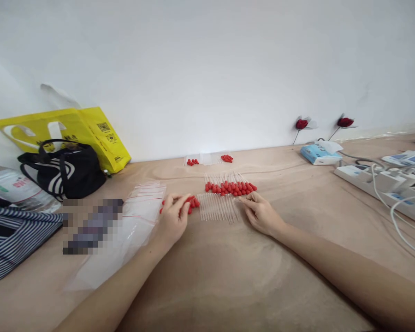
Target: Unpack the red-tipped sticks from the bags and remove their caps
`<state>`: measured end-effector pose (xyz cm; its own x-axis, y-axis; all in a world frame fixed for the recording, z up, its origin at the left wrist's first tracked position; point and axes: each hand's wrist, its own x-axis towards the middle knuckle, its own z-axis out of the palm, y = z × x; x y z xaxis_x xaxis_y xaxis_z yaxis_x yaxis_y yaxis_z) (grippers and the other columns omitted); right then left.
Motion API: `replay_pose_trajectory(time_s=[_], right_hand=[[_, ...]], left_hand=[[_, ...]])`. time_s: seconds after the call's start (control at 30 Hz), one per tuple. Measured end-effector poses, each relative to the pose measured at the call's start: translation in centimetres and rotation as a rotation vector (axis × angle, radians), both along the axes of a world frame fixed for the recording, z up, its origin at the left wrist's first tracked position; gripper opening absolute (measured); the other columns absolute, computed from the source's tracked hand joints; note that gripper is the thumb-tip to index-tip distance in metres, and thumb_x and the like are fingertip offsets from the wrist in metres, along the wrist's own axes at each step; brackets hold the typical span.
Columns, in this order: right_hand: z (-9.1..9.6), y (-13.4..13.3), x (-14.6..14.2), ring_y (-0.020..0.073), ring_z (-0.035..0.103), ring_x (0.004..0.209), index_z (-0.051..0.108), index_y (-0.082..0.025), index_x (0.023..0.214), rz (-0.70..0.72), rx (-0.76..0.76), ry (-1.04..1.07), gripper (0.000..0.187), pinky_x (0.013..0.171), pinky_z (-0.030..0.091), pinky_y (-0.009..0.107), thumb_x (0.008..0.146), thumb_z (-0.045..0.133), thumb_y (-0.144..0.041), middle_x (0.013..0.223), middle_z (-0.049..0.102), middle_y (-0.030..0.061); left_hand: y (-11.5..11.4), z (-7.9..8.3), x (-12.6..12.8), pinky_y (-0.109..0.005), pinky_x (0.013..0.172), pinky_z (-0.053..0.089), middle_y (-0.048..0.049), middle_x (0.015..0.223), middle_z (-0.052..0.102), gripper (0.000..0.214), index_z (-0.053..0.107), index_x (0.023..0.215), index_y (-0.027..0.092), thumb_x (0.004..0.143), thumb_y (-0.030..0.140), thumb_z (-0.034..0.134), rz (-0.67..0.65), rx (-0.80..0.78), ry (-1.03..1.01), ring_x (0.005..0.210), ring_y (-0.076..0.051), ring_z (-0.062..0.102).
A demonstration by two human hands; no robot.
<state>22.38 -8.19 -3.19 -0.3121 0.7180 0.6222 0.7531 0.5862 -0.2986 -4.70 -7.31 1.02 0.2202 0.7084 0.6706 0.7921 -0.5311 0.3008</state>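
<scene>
A small heap of red rubber bulbs (194, 203) lies under the curled fingers of my left hand (174, 216), whose thumb and forefinger close around one at the heap's edge. Clear thin tubes (218, 207) are laid side by side in a row just to the right of it. At that row's right end, my right hand (262, 214) pinches a tube, its tip partly hidden by the fingers. Behind them lies a row of droppers (231, 187), clear tubes fitted with red bulbs, their bulb ends toward me.
Flat clear zip bags (141, 207) lie by my left forearm. Bags with red bulbs (192, 162) rest by the wall. A black bag (67, 170) and yellow bag (107, 138) stand left; a tissue pack (320, 154) and power strip (366, 184) with cables are right.
</scene>
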Motion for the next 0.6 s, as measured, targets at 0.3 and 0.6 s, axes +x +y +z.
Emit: replay_pose_trajectory(time_s=[0.3,0.6], right_hand=[[0.0,0.5,-1.3,0.016,0.053,0.07,0.054,-0.015,0.083,-0.011,-0.039,0.102,0.022,0.064,0.048,0.03,0.072,0.039,-0.004,0.08,0.052,0.0073],[0.7,-0.2,-2.1,0.0181,0.055,0.087,0.06,-0.016,0.084,0.07,-0.098,0.079,0.015,0.077,0.048,0.032,0.081,0.045,-0.019,0.092,0.056,0.0097]], left_hand=[[2.9,1.5,-5.4,-0.025,0.059,0.044,-0.0012,0.072,0.061,0.027,0.057,0.085,0.017,0.068,0.037,0.052,0.331,-0.446,0.022,0.063,-0.015,0.056],[2.7,2.1,-1.8,-0.03,0.074,0.041,-0.0038,0.076,0.064,0.025,0.061,0.073,0.019,0.074,0.04,0.048,0.268,-0.256,0.188,0.079,-0.02,0.056]])
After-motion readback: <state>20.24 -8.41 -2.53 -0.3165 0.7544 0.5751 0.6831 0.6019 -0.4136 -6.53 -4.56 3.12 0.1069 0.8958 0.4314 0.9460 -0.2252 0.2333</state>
